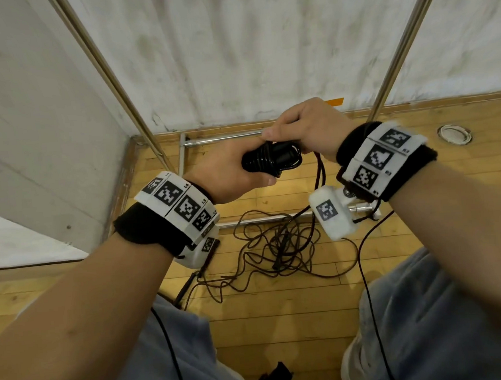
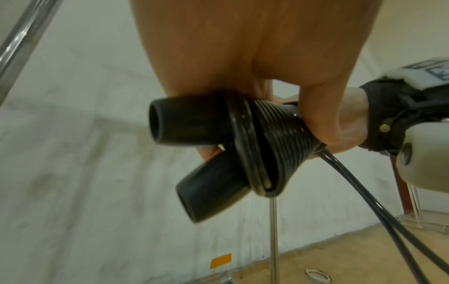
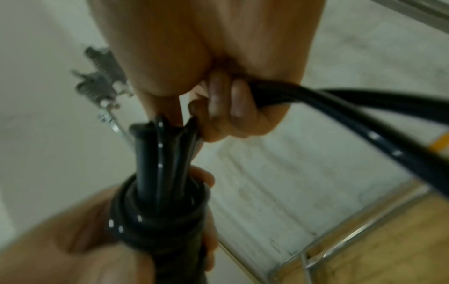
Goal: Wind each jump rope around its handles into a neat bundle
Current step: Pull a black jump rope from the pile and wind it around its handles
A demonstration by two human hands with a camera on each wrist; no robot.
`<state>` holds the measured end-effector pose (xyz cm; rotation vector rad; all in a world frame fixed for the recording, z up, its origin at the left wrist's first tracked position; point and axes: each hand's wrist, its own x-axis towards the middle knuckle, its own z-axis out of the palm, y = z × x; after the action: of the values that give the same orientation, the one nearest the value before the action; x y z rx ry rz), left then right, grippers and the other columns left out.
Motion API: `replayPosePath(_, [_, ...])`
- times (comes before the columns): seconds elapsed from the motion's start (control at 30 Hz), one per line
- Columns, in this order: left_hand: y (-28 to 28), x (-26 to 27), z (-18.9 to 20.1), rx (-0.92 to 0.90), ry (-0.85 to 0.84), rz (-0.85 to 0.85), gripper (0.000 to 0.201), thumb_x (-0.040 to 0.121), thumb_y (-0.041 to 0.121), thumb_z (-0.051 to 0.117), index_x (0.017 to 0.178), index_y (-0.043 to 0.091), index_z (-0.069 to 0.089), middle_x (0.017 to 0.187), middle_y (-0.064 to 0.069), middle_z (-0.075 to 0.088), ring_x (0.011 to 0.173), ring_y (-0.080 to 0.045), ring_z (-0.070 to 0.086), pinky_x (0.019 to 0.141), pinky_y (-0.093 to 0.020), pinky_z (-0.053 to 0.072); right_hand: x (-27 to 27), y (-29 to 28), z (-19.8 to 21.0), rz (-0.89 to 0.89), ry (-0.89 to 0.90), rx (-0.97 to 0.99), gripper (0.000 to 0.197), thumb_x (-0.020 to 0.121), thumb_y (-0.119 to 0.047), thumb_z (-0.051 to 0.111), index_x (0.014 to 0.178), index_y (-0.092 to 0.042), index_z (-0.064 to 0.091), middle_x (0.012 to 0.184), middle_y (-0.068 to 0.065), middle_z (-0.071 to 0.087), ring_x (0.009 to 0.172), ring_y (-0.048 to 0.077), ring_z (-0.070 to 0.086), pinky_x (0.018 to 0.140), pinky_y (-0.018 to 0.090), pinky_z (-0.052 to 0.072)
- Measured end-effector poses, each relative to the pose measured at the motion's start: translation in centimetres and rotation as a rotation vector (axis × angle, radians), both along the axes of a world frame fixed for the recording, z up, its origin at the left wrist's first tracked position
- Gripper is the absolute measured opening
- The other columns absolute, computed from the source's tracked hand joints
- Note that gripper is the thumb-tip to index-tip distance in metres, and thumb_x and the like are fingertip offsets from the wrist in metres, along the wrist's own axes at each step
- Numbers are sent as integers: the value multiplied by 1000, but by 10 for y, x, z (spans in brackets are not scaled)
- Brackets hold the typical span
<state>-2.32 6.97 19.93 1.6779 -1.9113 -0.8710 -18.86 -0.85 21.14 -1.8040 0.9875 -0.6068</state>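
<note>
- Black, glossy plastic jump rope [image 1: 266, 159], partly coiled around its two black cylindrical handles [image 2: 194, 123], sits at the centre of the head view, held up between both hands above the floor.
- Left hand [image 1: 227, 173] comes in from 8 o'clock and is clenched round the handle end of the bundle; in the left wrist view the two handles stick out side by side, splayed slightly apart, with tight turns of cord wound just behind them.
- Right hand [image 1: 307, 129] reaches in from 3 o'clock, its fingers [image 3: 226, 103] curled round several strands of the black cord, right at the other end of the bundle.
- Two loose strands of the same cord [image 2: 379, 211] leave the coil and hang down toward 5 o'clock in the left wrist view.
- Tangled pile of thin dark ropes [image 1: 276, 244] lies on the wooden plank floor [image 1: 282, 321] at 6 o'clock from the hands, well apart from the held bundle.
- Chrome metal rack [image 1: 111, 78] rises at 11 o'clock and 1 o'clock in front of a stained white wall [image 1: 262, 40], its base bars resting on the floor.
- Small orange strip of tape [image 1: 335, 102] sits on the wall just above the right hand.
- Round metal floor fitting [image 1: 454, 134] is set in the planks at 3 o'clock.
- Both wrists wear black bands with white marker-printed blocks [image 1: 179, 200].
</note>
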Motion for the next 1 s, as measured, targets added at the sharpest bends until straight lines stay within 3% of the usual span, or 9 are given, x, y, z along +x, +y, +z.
replayPosePath(0.13, [4,-2,13,4,112,-34,32,77,17,76,104,28,66,76,10,67,55,-4,60,51,-22,48,-2,-7,-1,37,-173,334,35,84,-31,65,52,-20,58,49,-3,44,42,10,37,39,18,31])
replayPosePath(0.2, [5,-2,17,-13,181,-16,30,78,15,76,101,32,66,70,11,67,55,-10,63,48,-21,48,-2,-8,-6,51,-281,467,27,82,-34,62,66,-15,54,56,0,40,43,9,32,40,18,26])
replayPosePath(0.3, [4,-1,19,-77,256,119,29,78,20,77,101,30,63,75,8,68,62,-11,67,56,-26,53,1,-3,-15,30,-387,540,19,95,-22,47,79,-14,54,54,-4,44,39,6,28,42,20,22])
replayPosePath(0.43, [-3,4,19,-172,283,287,40,80,23,76,114,10,60,87,-7,68,69,-28,67,62,-43,57,13,13,-21,-74,-262,349,27,100,-25,42,89,-8,60,58,1,46,41,10,30,40,21,26])
replayPosePath(0.57, [-9,11,13,-201,174,386,41,81,29,74,115,15,59,86,-3,67,69,-25,66,63,-40,56,26,27,-20,-84,84,-51,33,101,-25,36,85,-13,62,62,-4,47,46,1,41,50,24,29])
replayPosePath(0.67, [-13,17,5,-190,6,406,42,80,36,72,115,20,57,87,5,61,75,-20,62,67,-33,51,29,35,-19,18,350,-275,36,101,-25,34,99,-5,63,79,1,56,72,16,50,59,27,29])
replayPosePath(0.8, [-17,24,-7,-170,-230,385,41,81,41,68,115,22,57,89,7,57,80,-18,56,67,-30,43,29,39,-20,81,525,-399,28,100,-29,39,82,-12,51,69,-1,48,67,18,46,54,29,29])
replayPosePath(1.0, [-23,26,-18,-95,-359,375,35,82,43,66,110,24,58,89,7,57,82,-18,55,66,-32,41,29,44,-17,153,723,-505,24,99,-24,38,94,-10,56,71,0,46,59,13,40,46,23,23])
